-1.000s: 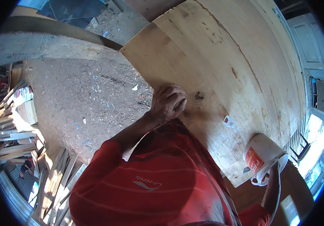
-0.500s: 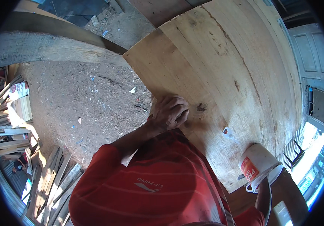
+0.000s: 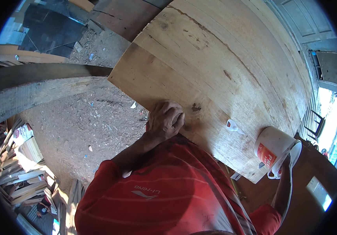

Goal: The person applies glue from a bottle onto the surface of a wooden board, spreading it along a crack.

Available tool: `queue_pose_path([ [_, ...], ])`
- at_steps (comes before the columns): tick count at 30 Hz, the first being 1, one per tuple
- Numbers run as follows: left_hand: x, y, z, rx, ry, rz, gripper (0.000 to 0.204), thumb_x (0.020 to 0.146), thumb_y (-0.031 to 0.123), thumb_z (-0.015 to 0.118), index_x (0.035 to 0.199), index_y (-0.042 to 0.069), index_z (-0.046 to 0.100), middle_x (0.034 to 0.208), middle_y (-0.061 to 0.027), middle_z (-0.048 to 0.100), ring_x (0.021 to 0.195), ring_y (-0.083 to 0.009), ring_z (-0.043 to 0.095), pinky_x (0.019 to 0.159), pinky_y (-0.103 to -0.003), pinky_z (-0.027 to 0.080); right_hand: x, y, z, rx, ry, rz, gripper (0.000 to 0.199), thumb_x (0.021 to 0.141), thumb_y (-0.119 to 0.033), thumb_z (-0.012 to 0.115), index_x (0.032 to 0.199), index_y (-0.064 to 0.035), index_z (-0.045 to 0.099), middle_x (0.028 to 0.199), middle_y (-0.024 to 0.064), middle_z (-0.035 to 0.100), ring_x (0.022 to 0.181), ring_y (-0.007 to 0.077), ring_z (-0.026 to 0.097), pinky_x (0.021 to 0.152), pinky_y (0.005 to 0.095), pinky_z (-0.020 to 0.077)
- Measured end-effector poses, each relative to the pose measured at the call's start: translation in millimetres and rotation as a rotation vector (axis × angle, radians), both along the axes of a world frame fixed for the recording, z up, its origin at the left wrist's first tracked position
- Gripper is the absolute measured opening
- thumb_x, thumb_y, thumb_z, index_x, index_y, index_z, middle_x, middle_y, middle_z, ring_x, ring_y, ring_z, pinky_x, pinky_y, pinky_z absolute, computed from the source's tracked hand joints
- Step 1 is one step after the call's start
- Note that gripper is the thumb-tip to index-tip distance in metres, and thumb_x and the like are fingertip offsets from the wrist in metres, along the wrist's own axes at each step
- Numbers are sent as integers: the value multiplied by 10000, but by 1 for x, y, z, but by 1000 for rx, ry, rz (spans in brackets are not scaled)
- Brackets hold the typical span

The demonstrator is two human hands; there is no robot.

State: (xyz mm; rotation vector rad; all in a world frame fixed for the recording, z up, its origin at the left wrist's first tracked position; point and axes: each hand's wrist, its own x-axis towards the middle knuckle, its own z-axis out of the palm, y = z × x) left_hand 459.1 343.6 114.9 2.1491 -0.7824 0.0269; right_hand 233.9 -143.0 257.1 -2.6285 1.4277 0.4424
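My left hand [image 3: 166, 120] rests at the near left edge of a wide wooden board [image 3: 207, 70], its fingers curled into a fist. Whatever lies inside the fist is hidden. On the right, my right forearm [image 3: 283, 186] reaches into the mouth of a white plastic bucket [image 3: 274, 141] with a red and orange label. The bucket lies tipped on the board near its right corner, mouth toward me. Inside it, my right hand is mostly hidden, so its fingers do not show. Between the hands lies a small white plastic piece [image 3: 231, 125] with a rounded end.
A thick timber beam [image 3: 47, 94] runs in from the left toward the board's corner. Scrap wood [image 3: 19, 176] is heaped at the lower left, beside littered dirt ground [image 3: 82, 129]. A dark flat panel [image 3: 50, 29] lies at the far left, and a pale panelled door [image 3: 305, 19] stands far right.
The view has turned, so the board and left hand appear further left. The bucket sits slightly higher and further right in the picture, with my right arm still in it.
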Motion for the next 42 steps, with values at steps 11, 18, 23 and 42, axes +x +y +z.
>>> queue_pose_path([
  [11, 113, -3, 2, -33, -44, -168, 252, 800, 95, 722, 1025, 32, 626, 1082, -131, 634, 1062, -329, 597, 936, -429, 482, 61, 88, 86, -117, -326, 12, 136, 954, -103, 583, 1000, -13, 674, 878, 159, 670, 772, 252, 668, 714, 352, 512],
  [18, 133, 7, -7, -45, -8, -274, 242, 816, 125, 709, 1026, 40, 626, 1101, -127, 627, 1071, -312, 590, 919, -425, 483, 189, 190, -9, 169, -509, 138, 104, 920, -98, 640, 988, -43, 697, 887, 117, 690, 760, 200, 671, 718, 315, 517],
  [23, 140, 5, 0, -68, 55, -351, 233, 820, 139, 706, 1013, 33, 628, 1092, -126, 632, 1054, -315, 594, 892, -434, 480, 291, 246, -74, 336, -675, 206, 82, 907, -100, 660, 928, -33, 702, 875, 138, 709, 804, 238, 720, 720, 330, 541],
  [42, 148, 12, -1, -75, 154, -415, 232, 811, 161, 714, 1003, 46, 652, 1092, -94, 632, 1057, -287, 591, 931, -429, 454, 338, 296, -129, -59, -678, 498, 288, 918, -125, 643, 1187, -21, 644, 1097, 194, 648, 953, 353, 656, 828, 428, 533],
])
